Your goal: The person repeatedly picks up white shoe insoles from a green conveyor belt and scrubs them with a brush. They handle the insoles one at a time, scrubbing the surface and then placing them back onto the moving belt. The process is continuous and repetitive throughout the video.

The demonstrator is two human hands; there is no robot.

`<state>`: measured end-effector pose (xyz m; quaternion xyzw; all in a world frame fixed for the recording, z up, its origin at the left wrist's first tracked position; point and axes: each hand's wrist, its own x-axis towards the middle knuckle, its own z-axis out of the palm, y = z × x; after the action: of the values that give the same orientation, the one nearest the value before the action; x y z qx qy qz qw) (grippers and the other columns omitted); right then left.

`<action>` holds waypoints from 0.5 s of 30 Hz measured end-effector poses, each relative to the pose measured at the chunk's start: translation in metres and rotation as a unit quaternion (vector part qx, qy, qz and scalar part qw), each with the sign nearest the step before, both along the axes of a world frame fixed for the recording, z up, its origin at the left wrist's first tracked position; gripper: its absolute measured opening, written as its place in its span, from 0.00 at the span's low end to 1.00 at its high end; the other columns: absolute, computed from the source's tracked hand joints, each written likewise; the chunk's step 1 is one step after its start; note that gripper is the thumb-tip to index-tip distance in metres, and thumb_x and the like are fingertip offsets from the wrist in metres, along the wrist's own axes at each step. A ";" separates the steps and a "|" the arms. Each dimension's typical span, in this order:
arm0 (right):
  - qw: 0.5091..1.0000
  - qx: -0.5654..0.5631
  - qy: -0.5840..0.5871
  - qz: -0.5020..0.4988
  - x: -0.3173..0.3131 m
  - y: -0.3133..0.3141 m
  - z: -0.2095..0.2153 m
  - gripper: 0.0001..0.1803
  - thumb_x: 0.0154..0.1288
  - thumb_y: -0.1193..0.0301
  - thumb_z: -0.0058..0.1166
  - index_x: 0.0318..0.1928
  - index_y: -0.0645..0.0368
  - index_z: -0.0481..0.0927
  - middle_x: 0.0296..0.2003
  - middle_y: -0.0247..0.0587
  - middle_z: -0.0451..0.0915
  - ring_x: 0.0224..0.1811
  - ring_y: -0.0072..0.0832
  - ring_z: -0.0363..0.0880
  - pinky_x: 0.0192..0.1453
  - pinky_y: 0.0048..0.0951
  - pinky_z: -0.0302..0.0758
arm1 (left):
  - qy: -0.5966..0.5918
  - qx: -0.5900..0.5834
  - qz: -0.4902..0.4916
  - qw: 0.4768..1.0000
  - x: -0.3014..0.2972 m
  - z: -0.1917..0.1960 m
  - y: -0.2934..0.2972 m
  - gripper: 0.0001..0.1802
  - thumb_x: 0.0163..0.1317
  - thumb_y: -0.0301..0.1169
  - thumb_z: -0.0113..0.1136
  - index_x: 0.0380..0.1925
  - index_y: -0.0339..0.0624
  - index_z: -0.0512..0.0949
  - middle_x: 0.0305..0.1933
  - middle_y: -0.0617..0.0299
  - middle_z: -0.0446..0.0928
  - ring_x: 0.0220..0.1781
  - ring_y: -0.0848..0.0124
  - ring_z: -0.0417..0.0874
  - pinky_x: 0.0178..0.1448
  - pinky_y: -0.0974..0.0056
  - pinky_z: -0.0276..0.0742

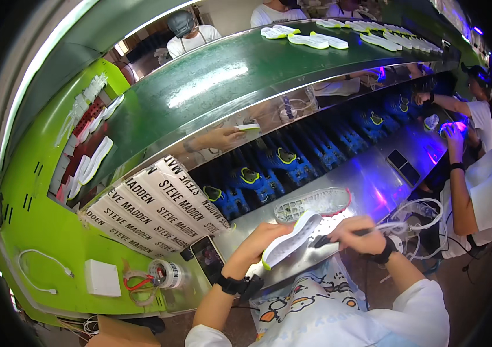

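A white shoe sole (pixel 293 238) with a yellow-green edge is tilted up in my left hand (pixel 259 240), whose fingers are closed round its side. My right hand (pixel 359 234) is closed just right of the sole, around a slim tool with a dark handle (pixel 322 240); its kind is unclear and part of it is hidden by my fingers. Just beyond both hands, a greyish outsole (pixel 309 206) with a lattice inside and a bit of red edge lies on the metal bench (pixel 367 173).
Uppers on blue lasts (pixel 283 157) stand in a row under the green conveyor (pixel 194 95), which carries white soles (pixel 318 40). A printed carton (pixel 159 205), a phone (pixel 206 257) and a tape roll (pixel 168 273) are at left. Cables (pixel 416 222) and a co-worker's arm (pixel 459 150) are at right.
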<state>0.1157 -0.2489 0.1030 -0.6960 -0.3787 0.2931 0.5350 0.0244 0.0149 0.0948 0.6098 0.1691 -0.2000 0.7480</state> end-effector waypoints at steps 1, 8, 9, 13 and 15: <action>0.996 0.067 -0.013 -0.056 -0.002 0.005 0.014 0.08 0.62 0.78 0.48 0.33 0.67 0.81 0.36 0.43 0.82 0.31 0.22 0.80 0.37 0.24 0.76 | -0.017 -0.062 0.016 0.998 -0.002 0.002 0.000 0.20 0.62 0.38 0.55 0.44 0.29 0.77 0.36 0.55 0.80 0.32 0.70 0.82 0.37 0.68 0.79; 0.913 0.375 0.010 -0.158 -0.017 0.024 0.044 0.14 0.67 0.72 0.41 0.31 0.70 0.78 0.37 0.54 0.79 0.23 0.32 0.79 0.31 0.28 0.76 | -0.319 -0.053 0.091 0.942 0.016 0.129 0.062 0.24 0.65 0.34 0.46 0.54 0.24 0.66 0.45 0.42 0.76 0.43 0.56 0.81 0.46 0.61 0.81; 0.917 0.341 -0.048 -0.199 -0.012 0.025 0.047 0.15 0.68 0.72 0.40 0.29 0.69 0.77 0.36 0.54 0.79 0.21 0.30 0.78 0.30 0.28 0.75 | -0.323 -0.311 0.130 0.884 0.020 0.127 0.087 0.24 0.65 0.34 0.44 0.55 0.23 0.64 0.48 0.41 0.74 0.48 0.54 0.78 0.48 0.60 0.81; 0.911 0.321 0.017 -0.257 -0.005 0.020 0.025 0.15 0.68 0.71 0.40 0.29 0.68 0.77 0.34 0.48 0.80 0.23 0.26 0.77 0.31 0.25 0.74 | -0.354 -0.373 0.265 0.816 0.048 0.145 0.090 0.24 0.65 0.32 0.43 0.57 0.25 0.61 0.59 0.41 0.66 0.57 0.52 0.72 0.60 0.55 0.74; 0.912 0.295 0.047 -0.282 -0.003 0.016 0.011 0.18 0.69 0.67 0.40 0.34 0.69 0.78 0.35 0.49 0.80 0.26 0.27 0.78 0.31 0.25 0.75 | -0.348 -0.283 0.215 0.867 0.087 0.162 0.072 0.23 0.64 0.32 0.45 0.55 0.25 0.64 0.58 0.42 0.67 0.57 0.52 0.72 0.60 0.55 0.73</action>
<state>0.1122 -0.2329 0.1143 -0.5699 -0.2103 0.0373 0.7935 0.1116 0.0872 0.2572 0.3504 -0.0391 0.1524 0.9233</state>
